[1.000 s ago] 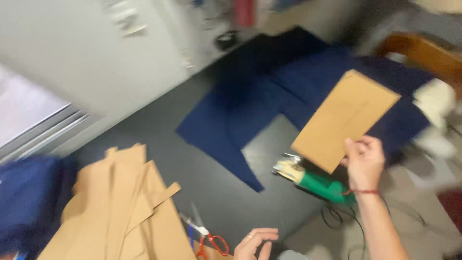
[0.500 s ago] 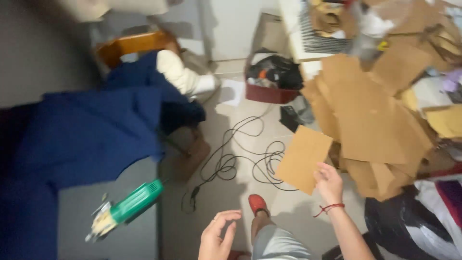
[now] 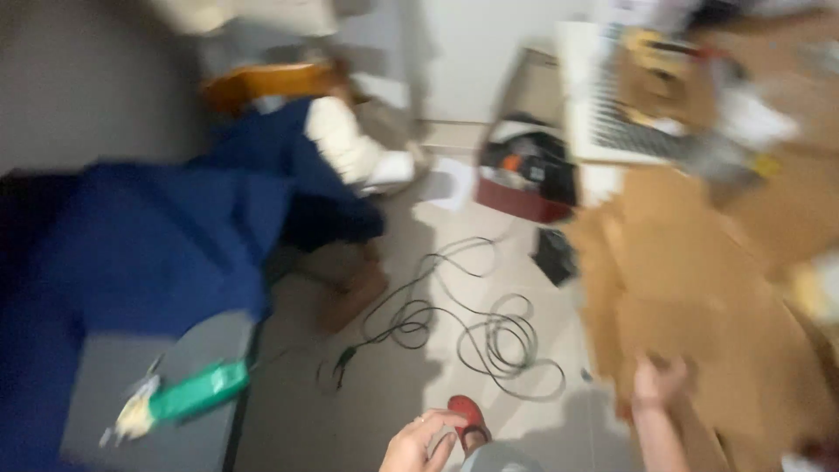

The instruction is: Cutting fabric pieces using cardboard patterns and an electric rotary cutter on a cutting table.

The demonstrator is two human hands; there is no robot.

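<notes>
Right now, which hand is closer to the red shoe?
Left. The left hand is right beside the red shoe, nearly touching it. The right hand is farther right, against the cardboard.

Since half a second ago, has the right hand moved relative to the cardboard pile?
Yes. The right hand has gone rightward, away from the coiled cable, and now rests against the cardboard pile.

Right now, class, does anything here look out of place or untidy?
Yes. A black cable lies in loose tangled loops across the floor, near a foot in a red shoe. Blue fabric slumps off the grey table.
</notes>
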